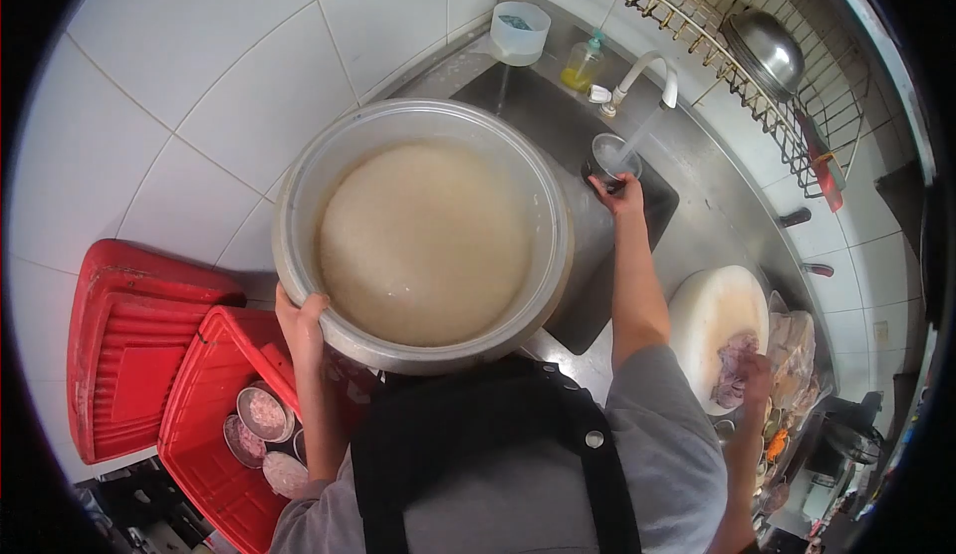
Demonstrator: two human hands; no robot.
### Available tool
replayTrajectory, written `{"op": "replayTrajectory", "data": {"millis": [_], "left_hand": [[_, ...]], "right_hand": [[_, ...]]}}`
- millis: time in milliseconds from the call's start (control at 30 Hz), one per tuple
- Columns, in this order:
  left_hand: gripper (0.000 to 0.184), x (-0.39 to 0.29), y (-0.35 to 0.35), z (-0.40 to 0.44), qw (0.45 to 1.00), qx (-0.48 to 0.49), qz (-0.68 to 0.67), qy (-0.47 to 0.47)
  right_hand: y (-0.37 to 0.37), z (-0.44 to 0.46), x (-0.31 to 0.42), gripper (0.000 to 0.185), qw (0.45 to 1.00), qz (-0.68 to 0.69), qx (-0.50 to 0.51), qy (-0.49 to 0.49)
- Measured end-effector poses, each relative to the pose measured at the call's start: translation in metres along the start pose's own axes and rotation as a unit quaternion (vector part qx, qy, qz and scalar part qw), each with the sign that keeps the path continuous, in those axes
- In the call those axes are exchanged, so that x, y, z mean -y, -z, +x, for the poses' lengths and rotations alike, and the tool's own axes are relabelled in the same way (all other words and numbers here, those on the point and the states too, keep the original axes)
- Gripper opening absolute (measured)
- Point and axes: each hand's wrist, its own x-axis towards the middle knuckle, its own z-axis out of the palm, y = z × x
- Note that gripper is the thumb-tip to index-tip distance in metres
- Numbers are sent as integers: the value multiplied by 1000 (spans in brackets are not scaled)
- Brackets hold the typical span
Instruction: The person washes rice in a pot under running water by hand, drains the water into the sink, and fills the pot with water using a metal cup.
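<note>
A large metal pot (299, 196) holds pale grain, apparently rice, under cloudy water. My left hand (302, 320) grips its rim at the lower left, the thumb lying over the edge. At the sink, my right hand (622, 196) is closed around a small cup (607, 161). Water from the curved faucet (657, 74) runs into that cup. The pot covers part of the sink basin (573, 330).
A soap bottle (583, 64) and a white tub (520, 34) stand behind the sink. To the right, another person's hand (759, 380) touches meat on a round cutting board (702, 305). A red crate (189, 454) with bowls is at lower left. A wire rack (687, 26) hangs above.
</note>
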Motion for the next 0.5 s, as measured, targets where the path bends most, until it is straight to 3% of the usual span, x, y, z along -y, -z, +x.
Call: {"op": "replayTrajectory", "data": {"millis": [367,433,500], "left_hand": [[45,-12,-10,2,1000,5,11,21],[45,-15,-13,3,1000,7,9,21],[45,-17,-16,4,1000,7,13,25]], "right_hand": [[-1,-9,2,63,999,-40,22,26],[-7,-15,1,63,999,-8,-29,16],[-6,-16,2,62,1000,-18,-14,17]]}}
